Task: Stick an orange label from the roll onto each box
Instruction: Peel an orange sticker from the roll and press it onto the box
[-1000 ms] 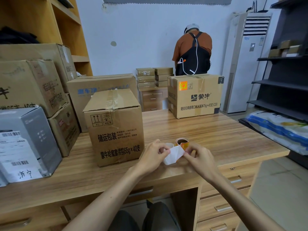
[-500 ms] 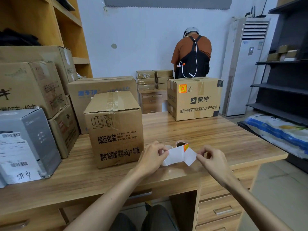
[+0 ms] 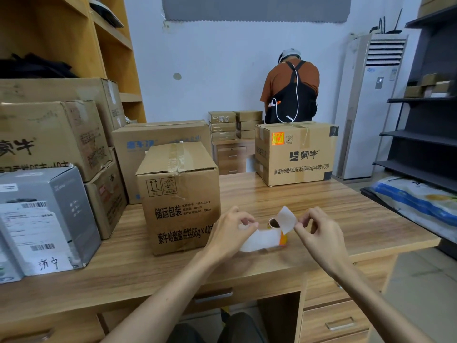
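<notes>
Pinching one end of a white backing strip (image 3: 262, 240) between curled thumb and forefinger, the left hand (image 3: 230, 233) hovers low over the wooden desk (image 3: 321, 201). The strip runs from those fingers across to the label roll (image 3: 274, 222), which sits on the desktop between the two sets of fingertips. A sliver of orange label (image 3: 283, 240) shows at the strip's far end, just short of the right fingers. The right hand (image 3: 319, 233) pinches a white flap (image 3: 286, 219) between thumb and forefinger. The flap stands up just past those fingertips, in front of the roll's brown core (whether it is a label seen from behind or bare liner, I cannot tell from where I stand). The remaining fingers of both hands are loosely curled. Close beside the back of the left hand stands a taped cardboard carton (image 3: 178, 194) with black printing on its front. Well beyond the right fingertips, at the far edge of the desk, sits a second carton (image 3: 296, 164) with an orange sticker (image 3: 278, 138) near the upper corner of its front face. Behind it a person in an orange shirt and black apron (image 3: 291, 90) faces the wall.
</notes>
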A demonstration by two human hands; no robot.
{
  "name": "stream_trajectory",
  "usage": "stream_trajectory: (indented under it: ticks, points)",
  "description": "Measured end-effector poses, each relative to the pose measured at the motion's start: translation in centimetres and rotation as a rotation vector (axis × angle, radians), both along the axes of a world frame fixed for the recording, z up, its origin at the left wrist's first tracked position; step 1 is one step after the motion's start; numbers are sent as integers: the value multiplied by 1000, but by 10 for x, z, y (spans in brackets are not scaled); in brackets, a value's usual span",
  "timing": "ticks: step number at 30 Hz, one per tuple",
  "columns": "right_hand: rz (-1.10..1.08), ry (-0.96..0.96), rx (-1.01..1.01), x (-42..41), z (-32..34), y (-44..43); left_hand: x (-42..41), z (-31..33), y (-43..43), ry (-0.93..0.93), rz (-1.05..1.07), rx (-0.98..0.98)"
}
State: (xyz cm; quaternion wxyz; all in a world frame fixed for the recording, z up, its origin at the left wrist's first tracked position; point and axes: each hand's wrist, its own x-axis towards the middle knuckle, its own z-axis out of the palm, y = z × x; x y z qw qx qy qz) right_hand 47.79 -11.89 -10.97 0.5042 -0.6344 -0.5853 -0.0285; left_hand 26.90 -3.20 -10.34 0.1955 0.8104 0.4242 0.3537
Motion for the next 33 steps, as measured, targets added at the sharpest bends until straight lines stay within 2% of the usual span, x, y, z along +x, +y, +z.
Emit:
stream_trajectory:
  ticks: [5,13,17,21,25,28,30,33]
  points:
    - [30,-182,58,-26,8,4,1,18,-8,-135,9,-2]
    - [-48,-513,220,-64,18,9,-5,37,-19,-396,3,-84]
    - [-112,-668,306,-77,23,11,-12,44,-22,-439,12,-85]
    - [-112,-738,363,-86,23,13,-22,50,-22,-447,43,-86]
    - [-66,-715,404,-91,28,10,-37,58,-19,-440,71,-49]
    - [-5,-623,397,-92,34,10,-50,61,-19,-449,78,-45]
    - [43,-473,350,-94,37,12,-62,63,-18,-473,59,-58]
    - [205,-72,209,-101,44,18,-80,66,-18,-475,4,-83]
